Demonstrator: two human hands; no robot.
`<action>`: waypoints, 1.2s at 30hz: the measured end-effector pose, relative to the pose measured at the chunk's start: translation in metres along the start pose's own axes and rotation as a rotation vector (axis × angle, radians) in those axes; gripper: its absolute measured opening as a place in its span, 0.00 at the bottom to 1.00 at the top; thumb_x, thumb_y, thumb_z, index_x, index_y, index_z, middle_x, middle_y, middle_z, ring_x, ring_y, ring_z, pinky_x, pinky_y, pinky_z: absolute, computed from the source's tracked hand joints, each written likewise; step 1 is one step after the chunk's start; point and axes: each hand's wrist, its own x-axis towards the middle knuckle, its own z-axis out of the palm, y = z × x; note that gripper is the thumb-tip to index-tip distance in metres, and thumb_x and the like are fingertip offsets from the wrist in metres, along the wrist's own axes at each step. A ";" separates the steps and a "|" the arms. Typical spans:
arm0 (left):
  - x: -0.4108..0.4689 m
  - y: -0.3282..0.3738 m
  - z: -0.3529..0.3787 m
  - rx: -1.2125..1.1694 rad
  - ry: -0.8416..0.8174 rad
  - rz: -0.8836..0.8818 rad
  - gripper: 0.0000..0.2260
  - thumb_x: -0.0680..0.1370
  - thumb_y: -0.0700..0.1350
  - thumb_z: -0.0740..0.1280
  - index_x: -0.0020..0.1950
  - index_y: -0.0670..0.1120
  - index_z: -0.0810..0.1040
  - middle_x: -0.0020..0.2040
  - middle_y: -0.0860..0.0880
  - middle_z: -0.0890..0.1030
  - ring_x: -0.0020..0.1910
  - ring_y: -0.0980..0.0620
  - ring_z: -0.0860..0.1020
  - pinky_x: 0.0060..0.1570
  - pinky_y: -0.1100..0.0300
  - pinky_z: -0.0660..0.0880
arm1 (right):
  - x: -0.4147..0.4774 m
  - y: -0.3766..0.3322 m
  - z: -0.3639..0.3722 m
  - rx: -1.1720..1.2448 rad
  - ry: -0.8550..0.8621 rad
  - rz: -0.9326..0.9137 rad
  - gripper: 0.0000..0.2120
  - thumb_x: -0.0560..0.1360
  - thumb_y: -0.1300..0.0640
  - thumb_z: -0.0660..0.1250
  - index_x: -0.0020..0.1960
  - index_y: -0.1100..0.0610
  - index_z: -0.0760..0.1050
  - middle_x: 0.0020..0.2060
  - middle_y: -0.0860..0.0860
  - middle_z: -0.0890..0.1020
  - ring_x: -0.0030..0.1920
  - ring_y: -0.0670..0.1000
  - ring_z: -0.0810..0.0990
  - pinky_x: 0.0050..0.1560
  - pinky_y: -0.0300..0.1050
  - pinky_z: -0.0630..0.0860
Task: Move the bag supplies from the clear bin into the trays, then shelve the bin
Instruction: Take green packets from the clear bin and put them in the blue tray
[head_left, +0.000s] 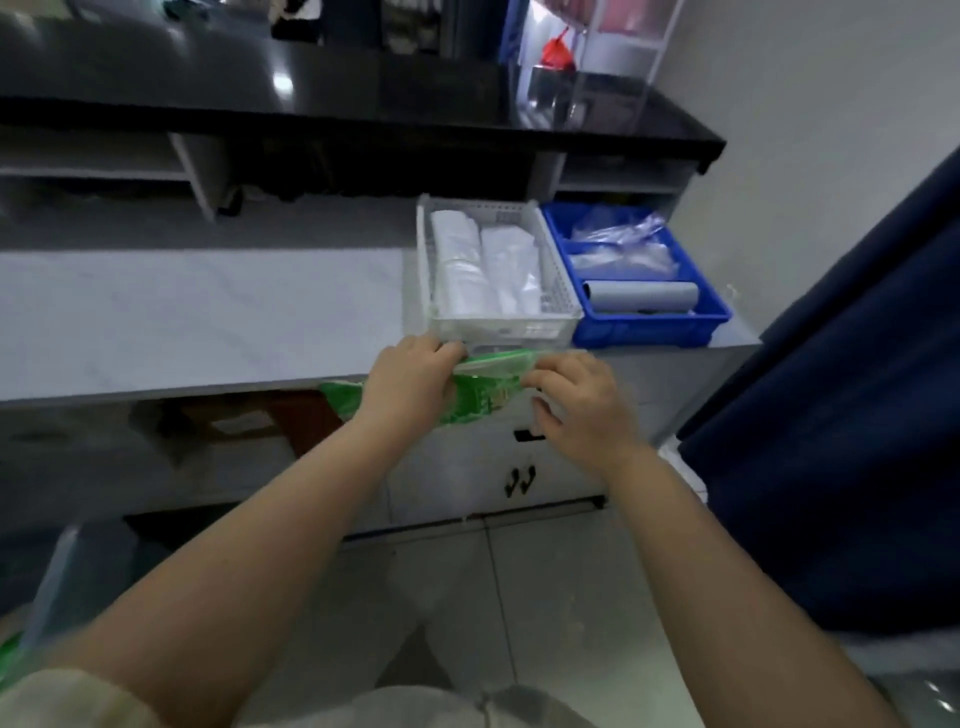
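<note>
While the white tray (498, 270) is sitting just ahead, the left hand (410, 384) and right hand (582, 400) are both gripping a green bag pack (483, 395).

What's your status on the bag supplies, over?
Status: left hand and right hand gripping green packet, just short of white tray. Tray holds white bags; blue tray beside it. Nothing seen blocking.

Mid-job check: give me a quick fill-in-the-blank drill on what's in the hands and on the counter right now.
1. The left hand and the right hand both grip a bag pack printed in ____.
2. The white basket tray stands directly to the ____ of the blue tray.
3. The grey roll lies in the ____ tray.

Missing words: green; left; blue.
</note>
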 end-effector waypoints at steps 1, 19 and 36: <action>0.010 0.009 -0.001 -0.025 0.019 0.012 0.16 0.73 0.36 0.65 0.60 0.43 0.78 0.48 0.40 0.79 0.44 0.38 0.76 0.37 0.51 0.68 | 0.002 0.012 -0.009 -0.013 0.017 -0.028 0.11 0.64 0.69 0.72 0.46 0.63 0.81 0.45 0.59 0.83 0.46 0.62 0.80 0.47 0.56 0.76; 0.330 0.067 0.036 -0.050 0.272 0.048 0.15 0.76 0.41 0.64 0.62 0.45 0.77 0.51 0.42 0.79 0.48 0.38 0.76 0.40 0.49 0.73 | 0.088 0.278 -0.039 -0.068 -0.002 0.117 0.12 0.67 0.71 0.68 0.49 0.62 0.80 0.44 0.57 0.82 0.45 0.61 0.79 0.44 0.55 0.78; 0.548 0.054 0.102 -0.147 0.182 0.070 0.14 0.76 0.43 0.64 0.62 0.47 0.77 0.52 0.46 0.79 0.49 0.45 0.76 0.44 0.48 0.76 | 0.246 0.499 0.078 -0.143 -0.583 0.217 0.20 0.76 0.59 0.63 0.68 0.52 0.71 0.65 0.53 0.75 0.63 0.57 0.73 0.58 0.49 0.72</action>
